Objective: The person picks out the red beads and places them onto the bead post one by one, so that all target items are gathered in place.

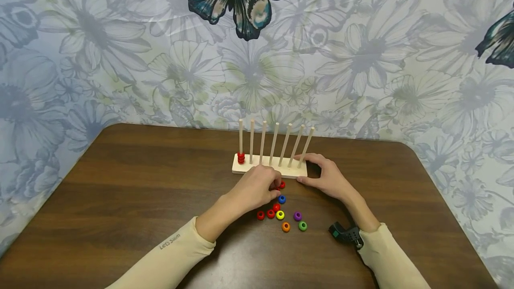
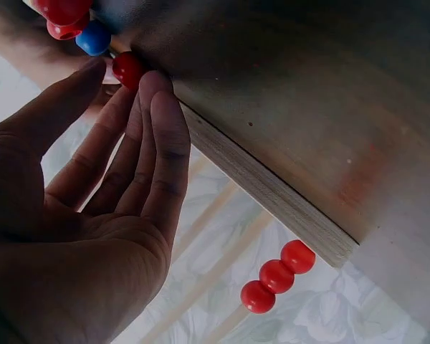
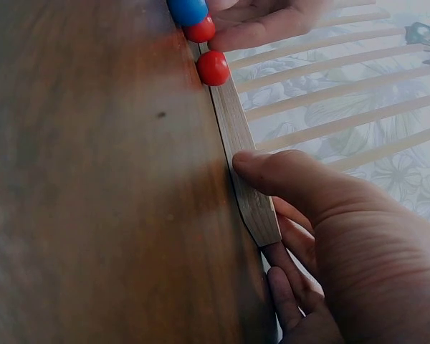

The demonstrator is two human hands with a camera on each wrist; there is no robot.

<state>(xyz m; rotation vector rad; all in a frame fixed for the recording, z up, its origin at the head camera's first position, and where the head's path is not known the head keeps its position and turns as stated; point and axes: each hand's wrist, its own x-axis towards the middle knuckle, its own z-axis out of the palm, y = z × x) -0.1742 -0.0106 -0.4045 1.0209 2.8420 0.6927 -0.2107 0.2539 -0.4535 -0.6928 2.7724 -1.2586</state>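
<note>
A pale wooden peg stand (image 1: pixel 270 172) with several upright pegs sits towards the back of the table. Three red beads (image 1: pixel 241 158) are stacked on its leftmost peg. My right hand (image 1: pixel 330 178) grips the stand's right end, thumb against the front edge and fingers round the end and behind. At the stand's front, my left hand (image 1: pixel 254 187) reaches down among loose beads, its fingertips beside a red bead (image 2: pixel 129 69). In the left wrist view the thumb stands apart from the loosely bent fingers. A blue bead (image 1: pixel 282 199) lies just in front of that hand.
Nearer me lie more red beads (image 1: pixel 271 214), a yellow bead (image 1: pixel 280 215), a purple bead (image 1: pixel 297 216), an orange bead (image 1: pixel 286 227) and a green bead (image 1: pixel 303 225). The brown table (image 1: pixel 152 182) meets a flower-and-butterfly patterned backdrop (image 1: pixel 257 70) behind the stand.
</note>
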